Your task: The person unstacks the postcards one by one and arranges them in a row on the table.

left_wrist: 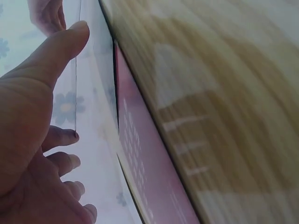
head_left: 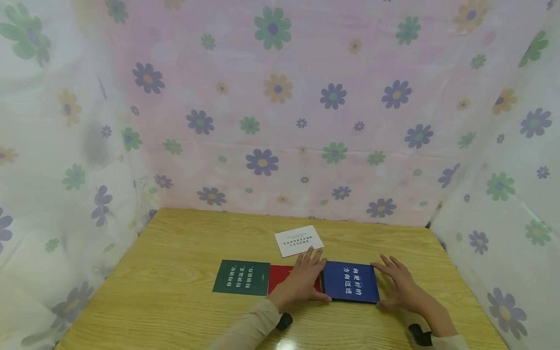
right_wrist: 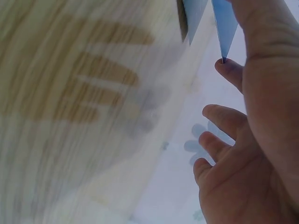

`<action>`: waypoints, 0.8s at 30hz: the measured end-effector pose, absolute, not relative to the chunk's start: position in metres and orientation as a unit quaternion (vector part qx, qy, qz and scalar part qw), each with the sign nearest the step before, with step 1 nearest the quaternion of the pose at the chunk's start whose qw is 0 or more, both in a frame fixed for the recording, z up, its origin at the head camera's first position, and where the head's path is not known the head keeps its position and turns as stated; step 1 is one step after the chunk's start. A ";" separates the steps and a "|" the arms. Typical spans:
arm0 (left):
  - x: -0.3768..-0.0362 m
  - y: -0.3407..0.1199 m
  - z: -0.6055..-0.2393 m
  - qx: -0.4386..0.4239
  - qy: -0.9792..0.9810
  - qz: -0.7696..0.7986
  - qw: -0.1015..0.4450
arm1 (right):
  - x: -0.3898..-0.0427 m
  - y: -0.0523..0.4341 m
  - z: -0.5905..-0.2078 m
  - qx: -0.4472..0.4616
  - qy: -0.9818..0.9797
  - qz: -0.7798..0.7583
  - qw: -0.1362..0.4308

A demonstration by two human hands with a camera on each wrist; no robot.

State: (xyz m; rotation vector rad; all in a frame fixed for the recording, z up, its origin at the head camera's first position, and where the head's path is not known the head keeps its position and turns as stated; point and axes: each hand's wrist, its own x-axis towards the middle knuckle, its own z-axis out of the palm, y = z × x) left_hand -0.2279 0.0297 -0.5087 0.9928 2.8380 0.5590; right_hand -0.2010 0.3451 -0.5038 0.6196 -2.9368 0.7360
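A blue card with white writing lies flat on the wooden table. My left hand rests flat on a red card, fingers straight, its thumb side against the blue card's left edge. My right hand lies with spread fingers along the blue card's right edge. In the left wrist view my left hand sits beside the red card. The right wrist view shows my right hand touching a corner of the blue card.
A green card with white writing lies left of the red one. A white card sits further back, just beyond my left fingertips. Flowered cloth walls in the table on three sides.
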 end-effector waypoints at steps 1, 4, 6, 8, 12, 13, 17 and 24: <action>-0.228 0.033 -0.510 0.325 0.928 0.179 0.042 | -0.200 0.347 -0.504 0.199 -0.951 0.236 0.025; -0.227 0.042 -0.511 0.325 0.930 0.166 0.044 | -0.197 0.354 -0.504 0.195 -0.953 0.233 0.024; -0.227 0.048 -0.511 0.325 0.932 0.157 0.043 | -0.194 0.358 -0.504 0.192 -0.954 0.231 0.023; -0.226 0.055 -0.512 0.326 0.932 0.150 0.043 | -0.193 0.363 -0.505 0.189 -0.954 0.233 0.022; -0.225 0.066 -0.514 0.331 0.931 0.145 0.047 | -0.192 0.375 -0.509 0.183 -0.955 0.231 0.020; -0.225 0.069 -0.515 0.333 0.931 0.142 0.046 | -0.192 0.379 -0.510 0.184 -0.956 0.228 0.023; -0.224 0.079 -0.516 0.335 0.932 0.133 0.045 | -0.190 0.388 -0.512 0.189 -0.956 0.224 0.029; -0.223 0.092 -0.514 0.344 0.926 0.147 0.044 | -0.190 0.403 -0.509 0.187 -0.958 0.215 0.016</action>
